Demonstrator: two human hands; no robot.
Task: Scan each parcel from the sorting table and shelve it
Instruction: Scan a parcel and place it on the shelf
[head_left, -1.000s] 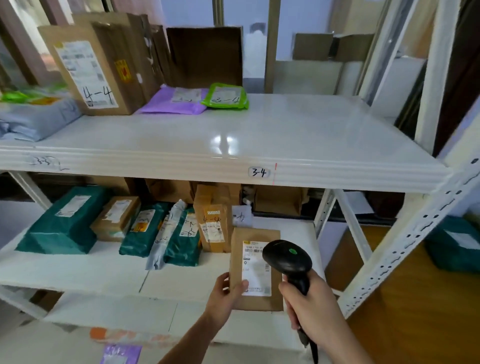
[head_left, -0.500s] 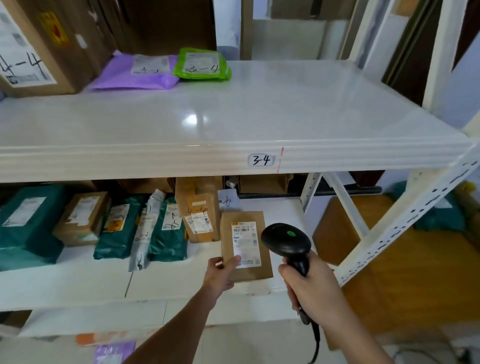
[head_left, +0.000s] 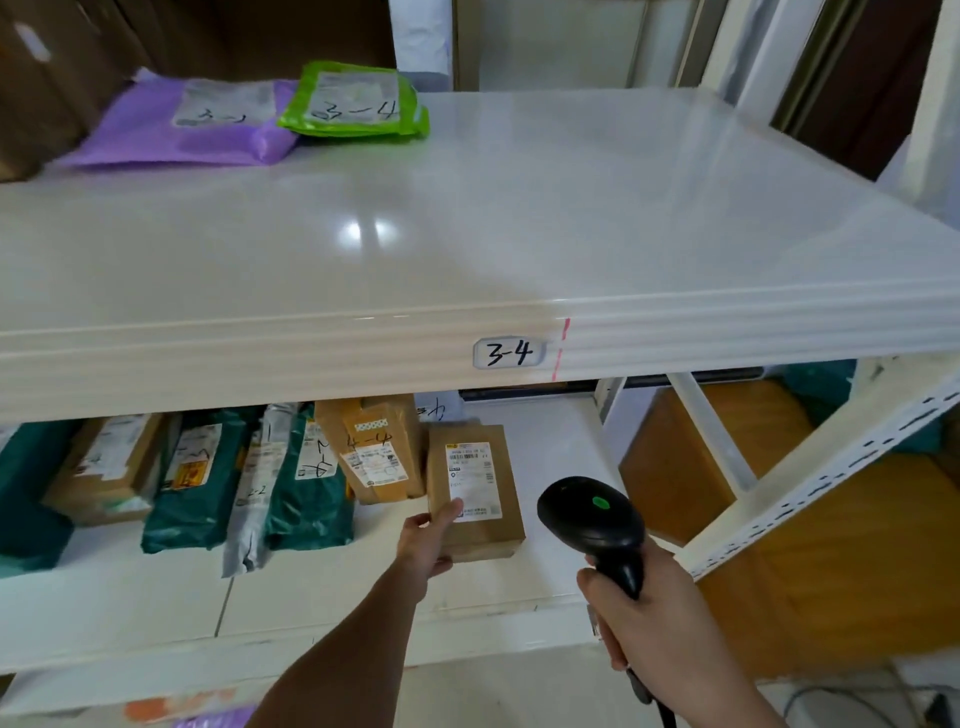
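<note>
Our left hand (head_left: 428, 540), gripping the brown parcel (head_left: 475, 491), has carried it onto the lower shelf (head_left: 550, 571); our right hand (head_left: 660, 623) clasps the scanner (head_left: 592, 519).

A small white tag (head_left: 509, 353) on the front edge of the upper shelf (head_left: 675, 332) reads "3-4" in black marker, just left of a dashed red line. On that shelf, the green mailer (head_left: 358, 101) bears "3-4" handwritten on its label, and the purple mailer (head_left: 176, 130) beside it carries "3-" followed by a stroke too faint to read. On the lower shelf (head_left: 550, 571), the upright brown box (head_left: 371, 447) shows "4-4", the dark green bag (head_left: 311, 483) next to it "2-4", and the grey bag (head_left: 254, 483) "2-2". The printed label on the small brown parcel (head_left: 475, 493) has a barcode and lines too small to read
</note>
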